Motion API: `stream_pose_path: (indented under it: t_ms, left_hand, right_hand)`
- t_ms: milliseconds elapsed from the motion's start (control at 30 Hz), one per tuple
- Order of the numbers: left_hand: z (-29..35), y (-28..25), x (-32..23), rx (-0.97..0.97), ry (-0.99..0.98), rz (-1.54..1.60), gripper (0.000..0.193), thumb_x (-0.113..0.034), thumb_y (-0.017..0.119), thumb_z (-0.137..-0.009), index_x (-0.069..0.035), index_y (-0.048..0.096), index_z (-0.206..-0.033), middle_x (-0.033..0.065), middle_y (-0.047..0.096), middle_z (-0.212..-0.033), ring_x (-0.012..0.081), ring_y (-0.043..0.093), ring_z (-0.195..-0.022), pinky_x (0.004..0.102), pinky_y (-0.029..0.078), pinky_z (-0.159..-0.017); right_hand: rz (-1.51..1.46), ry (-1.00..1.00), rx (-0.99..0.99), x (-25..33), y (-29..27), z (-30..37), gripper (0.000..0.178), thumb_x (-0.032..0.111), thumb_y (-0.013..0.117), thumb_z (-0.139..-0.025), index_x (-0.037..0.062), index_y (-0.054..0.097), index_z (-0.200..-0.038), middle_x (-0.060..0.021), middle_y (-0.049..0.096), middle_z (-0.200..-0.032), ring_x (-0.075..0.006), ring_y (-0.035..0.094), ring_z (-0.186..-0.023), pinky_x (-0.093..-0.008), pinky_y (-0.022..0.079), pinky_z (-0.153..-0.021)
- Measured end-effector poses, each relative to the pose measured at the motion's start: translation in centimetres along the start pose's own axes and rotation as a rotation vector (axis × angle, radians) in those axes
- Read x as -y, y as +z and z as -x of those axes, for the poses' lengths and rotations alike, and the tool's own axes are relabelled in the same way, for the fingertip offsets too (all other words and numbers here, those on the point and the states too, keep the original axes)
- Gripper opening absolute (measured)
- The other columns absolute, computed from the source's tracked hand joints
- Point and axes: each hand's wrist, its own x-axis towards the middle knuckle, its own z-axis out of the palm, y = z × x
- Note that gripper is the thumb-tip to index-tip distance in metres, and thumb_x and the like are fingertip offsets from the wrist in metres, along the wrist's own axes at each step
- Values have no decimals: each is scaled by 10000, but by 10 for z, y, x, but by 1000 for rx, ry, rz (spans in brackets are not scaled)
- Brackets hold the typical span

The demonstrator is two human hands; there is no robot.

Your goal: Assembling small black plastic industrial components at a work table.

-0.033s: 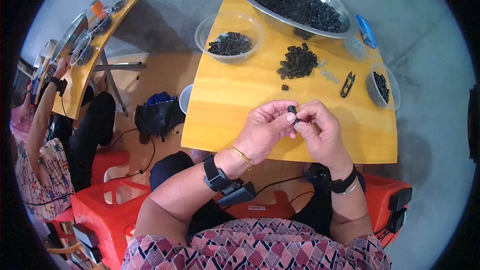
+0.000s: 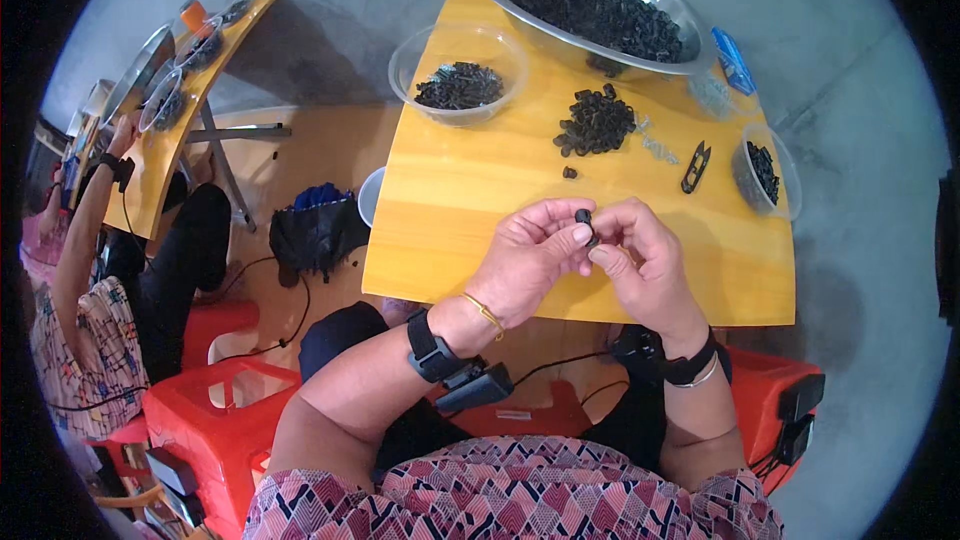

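Observation:
Over the near part of the yellow table, my left hand [image 2: 540,248] pinches a small black cylindrical part [image 2: 584,217] between thumb and fingers. My right hand [image 2: 640,250] meets it from the other side, its thumb and forefinger closed on the same part's lower end. The fingers partly hide the part. Just beyond lies a single small black piece [image 2: 570,173], and farther off a loose pile of similar black pieces [image 2: 597,122]. Beside the pile are small clear bits [image 2: 657,148] and a pair of black thread snips [image 2: 695,168].
At the back stands a big steel basin [image 2: 690,65] heaped with black parts. Clear plastic bowls stand left [image 2: 402,90] and right [image 2: 790,202], holding black pieces. A blue box [image 2: 733,62] lies by the right edge. A co-worker's arm [image 2: 85,195] rests at another table left.

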Motion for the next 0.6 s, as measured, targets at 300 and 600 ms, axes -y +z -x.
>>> stream_pose_path:
  t_ms: [300, 600]
  left_hand:
    - [0, 7, -1, -6, 35, -136, 234, -25, 517, -812, 0, 481, -1042, 80, 584, -816, 115, 552, -681, 227, 473, -608]
    - [4, 4, -16, 94, -251, -88, 250, -245, 497, -850, -6, 562, -885, 17, 529, -668, 84, 457, -534, 220, 409, -499]
  right_hand:
    - [243, -133, 97, -3, -10, -7, 334, 65, 561, -722, 14, 473, -1040, -114, 472, -847, -221, 475, -738, -294, 406, -639]
    - [177, -104, 133, 10, -11, -5, 293, 58, 553, -745, -6, 472, -1019, -109, 461, -844, -214, 488, -729, -303, 415, -640]
